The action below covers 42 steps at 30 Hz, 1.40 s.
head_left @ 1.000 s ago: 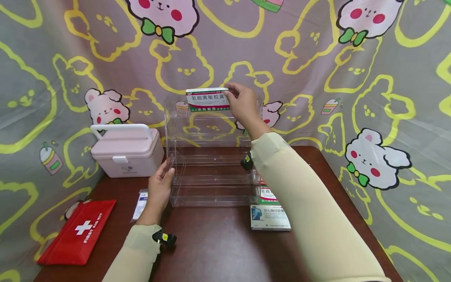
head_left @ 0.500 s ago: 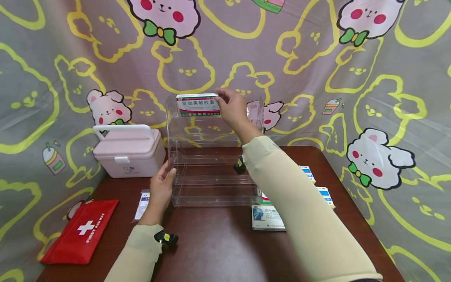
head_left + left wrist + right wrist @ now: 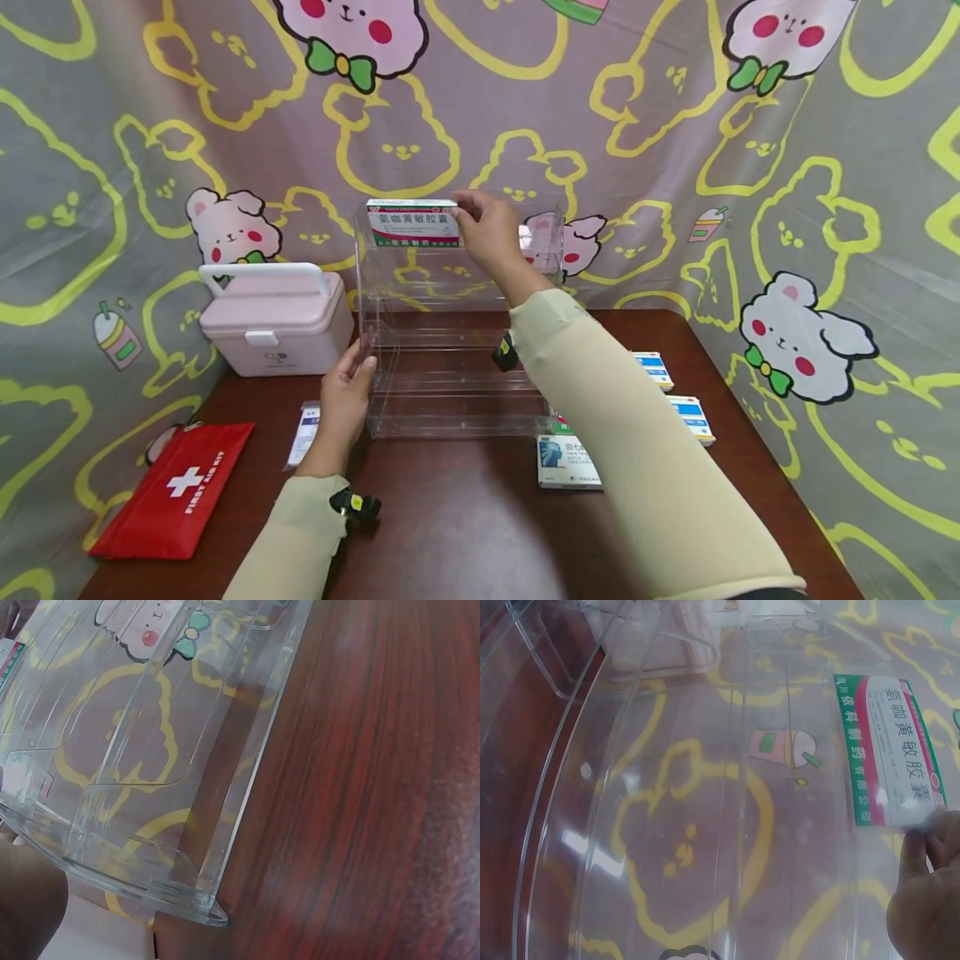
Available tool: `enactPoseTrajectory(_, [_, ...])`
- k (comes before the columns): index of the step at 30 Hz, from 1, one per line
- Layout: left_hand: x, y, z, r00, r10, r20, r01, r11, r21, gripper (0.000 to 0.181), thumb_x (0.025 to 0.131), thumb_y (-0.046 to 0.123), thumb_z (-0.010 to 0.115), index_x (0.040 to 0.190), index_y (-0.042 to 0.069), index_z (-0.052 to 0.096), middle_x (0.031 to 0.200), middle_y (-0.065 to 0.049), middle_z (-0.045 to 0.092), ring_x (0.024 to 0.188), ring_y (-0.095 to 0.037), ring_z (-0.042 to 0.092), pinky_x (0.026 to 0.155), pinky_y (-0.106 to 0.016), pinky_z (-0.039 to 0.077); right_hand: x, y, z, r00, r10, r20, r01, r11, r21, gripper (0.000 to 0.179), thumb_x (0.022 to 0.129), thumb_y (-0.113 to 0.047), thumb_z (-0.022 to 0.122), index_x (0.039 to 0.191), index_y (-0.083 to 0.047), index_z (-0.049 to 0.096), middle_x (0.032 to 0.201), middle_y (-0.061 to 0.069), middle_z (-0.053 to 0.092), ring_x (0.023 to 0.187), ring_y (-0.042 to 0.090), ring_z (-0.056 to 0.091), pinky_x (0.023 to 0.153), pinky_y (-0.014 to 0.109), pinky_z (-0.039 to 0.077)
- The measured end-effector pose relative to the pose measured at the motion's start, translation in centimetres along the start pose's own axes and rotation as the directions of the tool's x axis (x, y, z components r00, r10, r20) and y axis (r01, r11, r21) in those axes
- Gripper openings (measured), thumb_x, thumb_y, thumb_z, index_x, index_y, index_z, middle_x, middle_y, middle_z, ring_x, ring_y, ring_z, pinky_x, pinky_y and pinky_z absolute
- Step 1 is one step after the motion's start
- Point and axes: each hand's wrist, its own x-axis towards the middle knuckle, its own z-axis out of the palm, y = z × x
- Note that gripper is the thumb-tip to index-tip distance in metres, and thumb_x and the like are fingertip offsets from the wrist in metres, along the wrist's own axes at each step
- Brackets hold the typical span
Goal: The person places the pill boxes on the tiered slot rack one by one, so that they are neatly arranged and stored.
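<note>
A clear plastic tiered rack (image 3: 457, 336) stands on the table. At the left end of its top tier sits a white, red and green medicine box (image 3: 414, 227), upright, its printed face forward. My right hand (image 3: 491, 237) pinches that box by its right end; the right wrist view shows thumb and finger on the end of the box (image 3: 889, 754). My left hand (image 3: 347, 398) holds the left side panel of the rack, thumb in front. In the left wrist view the rack (image 3: 142, 750) fills the left half, and most of the left hand is cut off.
On the right lie a white medicine box (image 3: 566, 462) and blue-and-white boxes (image 3: 686, 417), partly behind my right arm. At the left are a pink lidded case (image 3: 273, 325), a red first aid pouch (image 3: 176, 492) and a small white packet (image 3: 303, 433). A patterned curtain encloses the table.
My right hand has moved left and slightly down with the medicine box, from the middle of the top tier to its left end. The left hand stays on the rack.
</note>
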Motion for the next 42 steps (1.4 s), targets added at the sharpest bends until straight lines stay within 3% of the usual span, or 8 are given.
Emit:
enactPoseTrajectory(10, [0.1, -0.2, 0.2, 1.000, -0.003, 0.030, 0.002, 1.000, 0.016, 0.051, 0.111, 0.005, 0.059, 0.161, 0.001, 0.050, 0.167, -0.016, 0.050, 0.157, -0.026, 0.044, 0.119, -0.014, 0.042, -0.8, 0.4, -1.7, 0.999, 0.039, 0.008, -0.039, 0.996, 0.081, 0.035, 0.109, -0.013, 0.068, 0.142, -0.002, 0.069, 0.138, 0.014, 0.076, 0.130, 0.024, 0.071, 0.109, 0.029, 0.057])
enactPoseTrajectory(14, [0.0, -0.2, 0.1, 0.999, -0.025, 0.034, 0.023, 0.998, 0.053, 0.052, 0.112, 0.008, 0.059, 0.163, 0.002, 0.048, 0.169, -0.014, 0.049, 0.159, -0.028, 0.041, 0.121, -0.014, 0.040, -1.8, 1.0, -3.4, 1.000, 0.007, -0.012, -0.005, 0.988, 0.153, 0.040, 0.107, -0.014, 0.072, 0.144, -0.001, 0.067, 0.141, 0.015, 0.074, 0.133, 0.028, 0.069, 0.111, 0.029, 0.057])
enactPoseTrajectory(19, [-0.3, 0.0, 0.1, 0.999, -0.036, 0.024, 0.035, 0.997, 0.068, 0.052, 0.112, 0.009, 0.060, 0.163, 0.005, 0.049, 0.168, -0.012, 0.050, 0.158, -0.027, 0.042, 0.117, -0.012, 0.042, -4.6, 2.7, -6.8, 0.999, -0.033, 0.001, 0.032, 0.965, 0.261, 0.042, 0.104, -0.018, 0.076, 0.143, -0.003, 0.068, 0.142, 0.018, 0.073, 0.130, 0.025, 0.071, 0.109, 0.030, 0.058])
enactPoseTrajectory(25, [-0.7, 0.2, 0.1, 0.999, -0.052, 0.007, 0.051, 0.995, 0.087, 0.053, 0.112, 0.011, 0.061, 0.164, 0.005, 0.049, 0.167, -0.015, 0.050, 0.155, -0.025, 0.046, 0.111, -0.008, 0.044, -9.7, 6.2, -12.0, 0.999, -0.023, 0.026, 0.014, 0.948, 0.318, 0.040, 0.102, -0.010, 0.077, 0.138, 0.005, 0.068, 0.135, 0.022, 0.074, 0.116, 0.012, 0.073, 0.102, 0.024, 0.060])
enactPoseTrajectory(31, [-0.6, 0.1, 0.1, 0.998, -0.055, -0.004, 0.055, 0.996, 0.068, 0.052, 0.112, 0.010, 0.060, 0.163, 0.006, 0.050, 0.166, -0.012, 0.052, 0.148, -0.012, 0.050, 0.109, -0.007, 0.044, -15.4, 11.2, -17.8, 0.995, 0.062, 0.078, -0.075, 0.981, 0.181, 0.042, 0.099, -0.010, 0.081, 0.137, 0.004, 0.069, 0.126, 0.008, 0.078, 0.113, 0.004, 0.072, 0.099, 0.015, 0.058])
enactPoseTrajectory(34, [-0.5, 0.2, 0.1, 0.999, -0.049, -0.001, 0.049, 0.997, 0.060, 0.052, 0.112, 0.010, 0.060, 0.163, 0.006, 0.049, 0.167, -0.014, 0.051, 0.148, -0.010, 0.050, 0.111, -0.008, 0.044, -18.2, 13.8, -20.6, 0.987, 0.115, 0.111, -0.125, 0.988, 0.090, 0.043, 0.100, -0.012, 0.081, 0.139, 0.002, 0.069, 0.128, 0.009, 0.077, 0.114, 0.001, 0.071, 0.097, 0.012, 0.057])
enactPoseTrajectory(39, [-0.4, 0.4, 0.1, 0.998, -0.065, -0.007, 0.066, 0.996, 0.061, 0.053, 0.113, 0.010, 0.059, 0.164, 0.007, 0.048, 0.169, -0.012, 0.048, 0.154, -0.016, 0.045, 0.114, -0.009, 0.043, -21.9, 17.9, -24.3, 0.956, 0.253, 0.151, -0.247, 0.967, -0.057, 0.047, 0.100, -0.016, 0.082, 0.142, -0.001, 0.068, 0.138, 0.022, 0.072, 0.111, -0.003, 0.068, 0.095, 0.006, 0.053])
enactPoseTrajectory(42, [-0.2, 0.4, 0.1, 0.998, -0.067, -0.004, 0.067, 0.996, 0.052, 0.053, 0.112, 0.008, 0.059, 0.164, 0.007, 0.048, 0.169, -0.011, 0.048, 0.157, -0.019, 0.043, 0.117, -0.011, 0.042, -23.9, 19.8, -25.9, 0.926, 0.343, 0.158, -0.322, 0.935, -0.146, 0.050, 0.099, -0.019, 0.083, 0.143, -0.002, 0.068, 0.142, 0.024, 0.070, 0.116, 0.010, 0.069, 0.093, 0.003, 0.050])
